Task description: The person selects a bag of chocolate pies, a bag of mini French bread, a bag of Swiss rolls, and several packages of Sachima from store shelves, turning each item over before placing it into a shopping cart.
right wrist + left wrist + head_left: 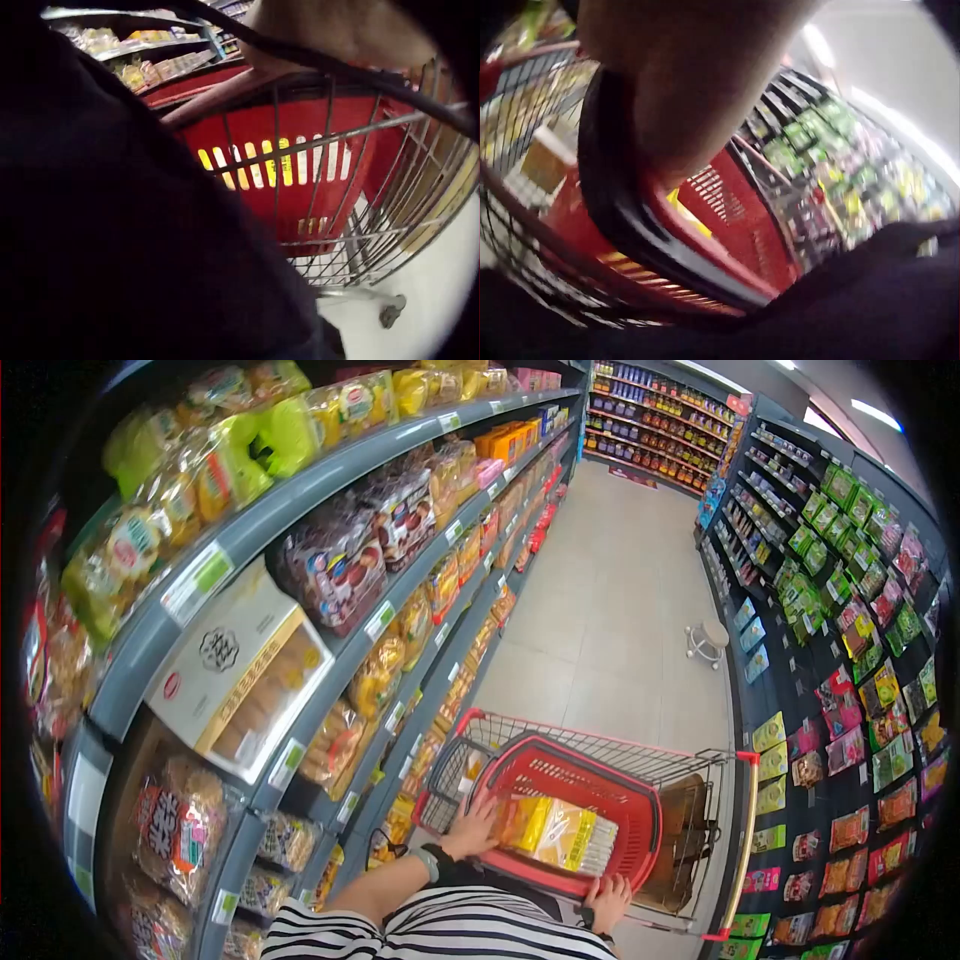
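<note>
A red shopping basket (560, 764) with a dark rim sits in a wire shopping cart (690, 764). Inside the basket lie bread-like items in clear and yellow packaging (565, 832). My left hand (472, 828) rests at the basket's left rim, fingers stretched forward beside the packages. On the near right rim lies my right hand (607, 905), its fingers pointing toward the basket. The left wrist view shows the basket's black rim (622, 195) under the forearm. In the right wrist view, the slotted basket wall (285, 210) shows below the hand, whose fingers are hidden.
Shelves of packaged bread (385, 520) run close along the left. Hanging snack packets (840, 715) line the right side. A brown bag (675, 830) stands in the cart's right part. Ahead, the tiled aisle floor (610, 570) leads past a small wheeled stool (708, 640) to bottle shelves (660, 430).
</note>
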